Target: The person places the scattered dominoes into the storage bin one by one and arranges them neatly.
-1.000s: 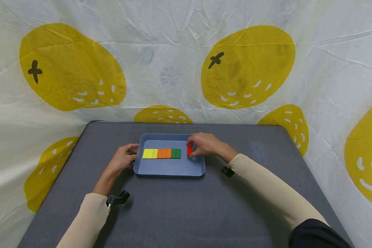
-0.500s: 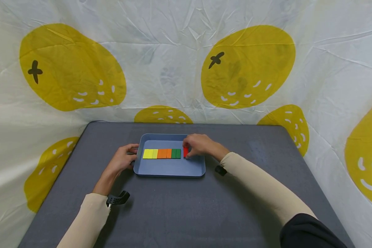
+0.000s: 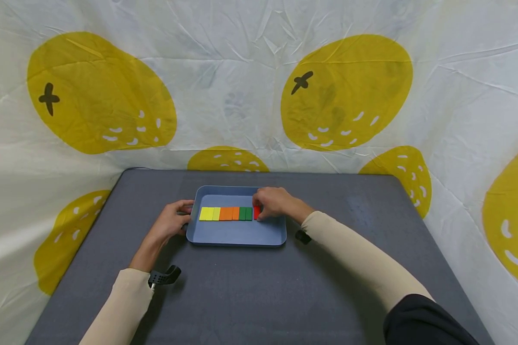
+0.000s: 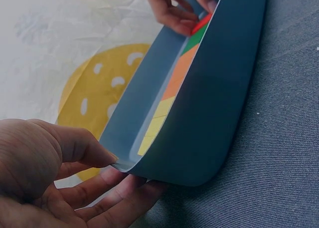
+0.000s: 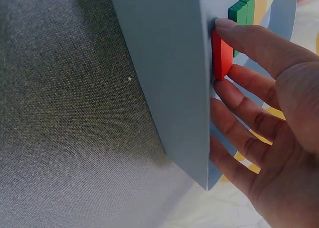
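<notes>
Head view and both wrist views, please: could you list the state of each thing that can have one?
Blue plastic tray: flat on the grey table, left rim gripped.
Row of yellow, orange and green flat blocks: lying side by side in the tray.
Red flat block: tilted on edge at the row's green end, pinched.
Left hand: grips the tray's rim.
Right hand: pinches the red block.
</notes>
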### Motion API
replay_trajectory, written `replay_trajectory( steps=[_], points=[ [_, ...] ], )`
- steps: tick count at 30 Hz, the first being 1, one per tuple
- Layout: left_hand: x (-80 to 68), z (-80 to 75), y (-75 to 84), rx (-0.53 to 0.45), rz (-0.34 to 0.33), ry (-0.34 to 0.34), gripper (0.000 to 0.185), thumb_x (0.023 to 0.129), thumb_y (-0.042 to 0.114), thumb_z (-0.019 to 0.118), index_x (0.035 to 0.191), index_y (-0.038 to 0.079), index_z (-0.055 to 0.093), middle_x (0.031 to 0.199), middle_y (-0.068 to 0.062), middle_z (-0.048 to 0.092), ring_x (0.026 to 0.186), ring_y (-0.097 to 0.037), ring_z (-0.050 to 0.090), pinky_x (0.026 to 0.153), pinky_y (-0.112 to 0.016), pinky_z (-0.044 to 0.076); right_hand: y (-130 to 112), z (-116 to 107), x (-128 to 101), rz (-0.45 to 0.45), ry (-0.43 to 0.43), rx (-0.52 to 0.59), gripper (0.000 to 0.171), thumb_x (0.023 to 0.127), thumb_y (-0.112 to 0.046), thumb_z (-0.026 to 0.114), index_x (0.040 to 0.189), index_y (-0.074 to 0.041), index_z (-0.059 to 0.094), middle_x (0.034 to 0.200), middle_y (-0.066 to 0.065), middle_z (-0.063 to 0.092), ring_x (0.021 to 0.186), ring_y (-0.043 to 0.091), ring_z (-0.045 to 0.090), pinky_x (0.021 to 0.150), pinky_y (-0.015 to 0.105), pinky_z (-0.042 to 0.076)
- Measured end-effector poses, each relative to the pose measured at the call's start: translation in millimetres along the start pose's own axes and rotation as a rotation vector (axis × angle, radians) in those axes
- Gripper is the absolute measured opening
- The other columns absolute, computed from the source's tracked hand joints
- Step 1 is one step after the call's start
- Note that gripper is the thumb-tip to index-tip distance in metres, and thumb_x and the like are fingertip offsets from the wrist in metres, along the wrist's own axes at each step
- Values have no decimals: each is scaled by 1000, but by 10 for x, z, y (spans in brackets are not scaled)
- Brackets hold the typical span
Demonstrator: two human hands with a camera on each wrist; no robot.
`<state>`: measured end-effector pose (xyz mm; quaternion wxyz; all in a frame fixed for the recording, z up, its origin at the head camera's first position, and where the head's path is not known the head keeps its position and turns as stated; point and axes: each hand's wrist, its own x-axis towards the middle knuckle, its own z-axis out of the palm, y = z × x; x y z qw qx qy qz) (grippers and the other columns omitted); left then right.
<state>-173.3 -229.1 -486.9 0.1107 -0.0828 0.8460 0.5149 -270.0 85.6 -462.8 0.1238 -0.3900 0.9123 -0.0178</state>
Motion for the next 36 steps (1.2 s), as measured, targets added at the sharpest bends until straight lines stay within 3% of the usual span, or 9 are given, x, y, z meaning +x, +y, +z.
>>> replay_trajectory(
  steps=[25,31,36],
  points=[
    [19,-14,2,5,7,-12,56,100,1,51,155,4,40,143,-28,46,117,-40,55,70,-41,60,-33,-3,-6,3,10,33,45,83,-41,84,118,-16,72,113,1,64,102,18,59,86,43,53],
    [-40,-52,-8,-9,19,3,55,100,5,54,154,4,41,142,-27,49,120,-40,56,76,-43,60,-38,-56,-155,39,44,86,48,88,-46,77,123,-15,70,115,1,64,104,18,62,85,43,54],
    [-133,-133,67,-27,55,22,52,103,8,52,154,4,41,141,-26,50,121,-42,57,81,-48,59,-7,-84,-399,47,137,168,50,90,-47,74,126,-13,70,117,3,66,107,18,63,86,41,54]
  ],
)
